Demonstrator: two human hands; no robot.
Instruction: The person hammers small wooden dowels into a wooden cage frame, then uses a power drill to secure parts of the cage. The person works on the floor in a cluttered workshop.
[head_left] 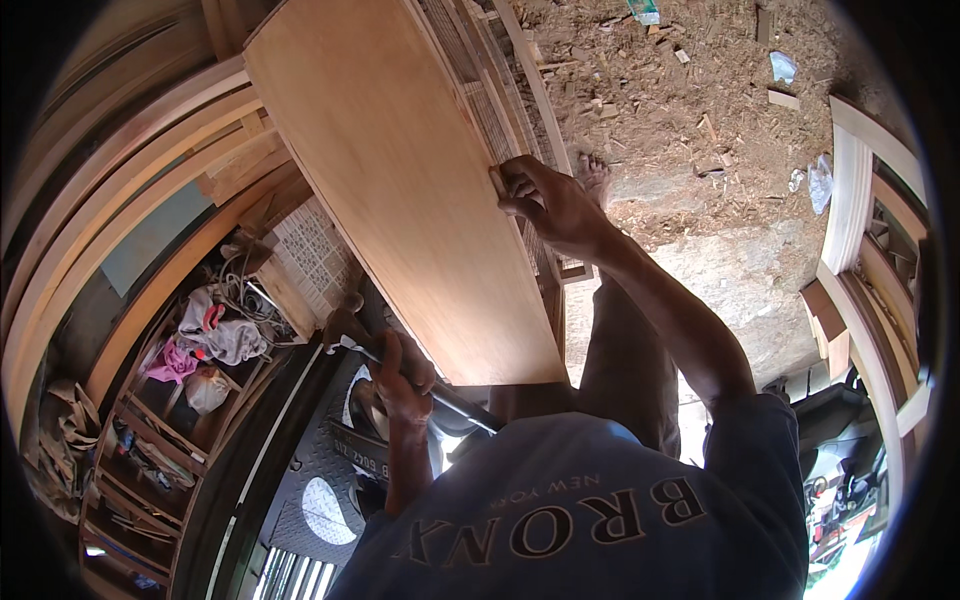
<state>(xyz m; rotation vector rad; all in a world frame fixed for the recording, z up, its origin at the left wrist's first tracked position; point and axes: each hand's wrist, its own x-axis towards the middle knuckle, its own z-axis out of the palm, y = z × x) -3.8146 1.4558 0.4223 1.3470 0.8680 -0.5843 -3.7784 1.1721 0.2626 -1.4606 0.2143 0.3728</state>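
Hammer (462, 407) ready, I had my left grip (403, 384) closed fully around its dark handle, the head near the left edge of a broad wooden board (400, 200). Across the board, my right grip (553, 210) pinched a small pale piece (497, 182), apparently wood, against the right edge, thumb and fingers nearly together. Good work, I judged, called for steady pressure on that piece, a loose wrist, short square taps and fingertips kept out of the hammer's line. The board stretched from just before my body toward the upper left, its broad face smooth, honey-coloured and faintly grained, paler at the straight-cut near end. Beyond its right side, shavings and wood scraps littered the floor (650, 190).
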